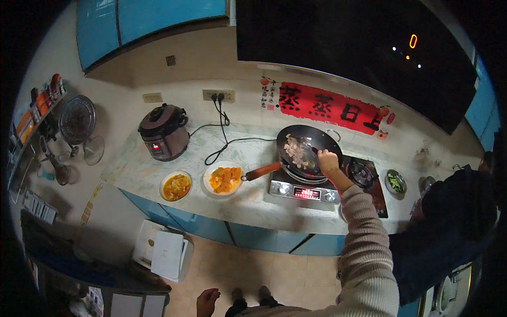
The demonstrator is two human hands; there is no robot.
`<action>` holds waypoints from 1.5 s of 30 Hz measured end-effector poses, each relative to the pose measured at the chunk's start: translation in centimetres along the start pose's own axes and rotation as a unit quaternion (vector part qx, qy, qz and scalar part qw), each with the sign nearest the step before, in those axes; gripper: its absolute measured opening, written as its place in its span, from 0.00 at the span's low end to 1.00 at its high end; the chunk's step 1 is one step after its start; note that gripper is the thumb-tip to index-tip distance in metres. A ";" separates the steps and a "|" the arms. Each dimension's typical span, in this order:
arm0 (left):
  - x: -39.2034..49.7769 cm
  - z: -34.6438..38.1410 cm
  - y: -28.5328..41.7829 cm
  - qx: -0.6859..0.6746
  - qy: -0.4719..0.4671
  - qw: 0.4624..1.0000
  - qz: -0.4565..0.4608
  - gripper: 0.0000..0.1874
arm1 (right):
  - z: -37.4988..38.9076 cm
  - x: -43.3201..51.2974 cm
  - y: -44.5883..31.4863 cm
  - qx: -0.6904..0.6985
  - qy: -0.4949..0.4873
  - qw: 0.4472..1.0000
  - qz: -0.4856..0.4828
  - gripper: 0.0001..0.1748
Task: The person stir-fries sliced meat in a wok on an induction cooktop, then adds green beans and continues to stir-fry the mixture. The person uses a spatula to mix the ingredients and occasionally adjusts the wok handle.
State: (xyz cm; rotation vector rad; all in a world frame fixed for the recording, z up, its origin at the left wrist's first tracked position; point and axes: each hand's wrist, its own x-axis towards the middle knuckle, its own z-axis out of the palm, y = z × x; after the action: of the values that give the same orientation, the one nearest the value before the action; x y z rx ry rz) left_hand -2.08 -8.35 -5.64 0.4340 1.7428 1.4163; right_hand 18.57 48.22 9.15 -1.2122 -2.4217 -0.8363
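Inside the black wok, pieces of pale cooked meat lie to the left. My right hand reaches over the wok, closed on the handle of a spatula whose head is among the meat. The wok sits on a silver induction cooker with a lit display, and its wooden handle points left. Low in the picture, my left hand hangs away from the counter, fingers curled; whether it holds anything cannot be told. A plate of orange food stands beside the wok handle, and a bowl of yellow-orange food is further left.
An electric pressure cooker stands at the back left, its cable running to the wall socket. Right of the cooker are a black gas burner and a bowl of chopped greens. Another person in dark clothing stands close on the right.
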 end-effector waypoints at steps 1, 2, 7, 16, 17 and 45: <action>-0.1 0.0 0.1 0.015 -0.006 1.000 0.007 0.10 | -0.6 -0.2 0.5 -0.008 -0.032 0.999 -0.025 0.06; 0.1 -0.1 -0.2 0.002 -0.009 1.000 0.003 0.10 | -1.2 -0.4 1.4 -0.017 -0.064 0.997 -0.048 0.07; 0.5 0.8 0.6 0.020 -0.009 1.000 -0.015 0.10 | -10.0 0.6 4.7 -0.006 -0.125 0.991 -0.040 0.09; 1.7 2.3 1.5 0.017 -0.056 0.998 0.001 0.11 | -10.6 -2.8 1.8 0.014 -0.159 0.985 -0.061 0.07; 1.7 2.4 1.6 0.015 -0.057 0.998 -0.001 0.11 | -9.2 -3.0 1.5 0.014 -0.147 0.988 -0.037 0.07; 2.2 2.6 1.0 0.027 -0.047 0.997 -0.053 0.12 | -5.9 -4.1 4.4 -0.042 -0.158 0.985 -0.053 0.15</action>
State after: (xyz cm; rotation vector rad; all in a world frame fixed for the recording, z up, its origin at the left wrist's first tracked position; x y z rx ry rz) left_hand -1.64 -4.81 -5.65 0.4244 1.7051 1.2582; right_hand 24.62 44.09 13.37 -1.3462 -2.7482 -0.8367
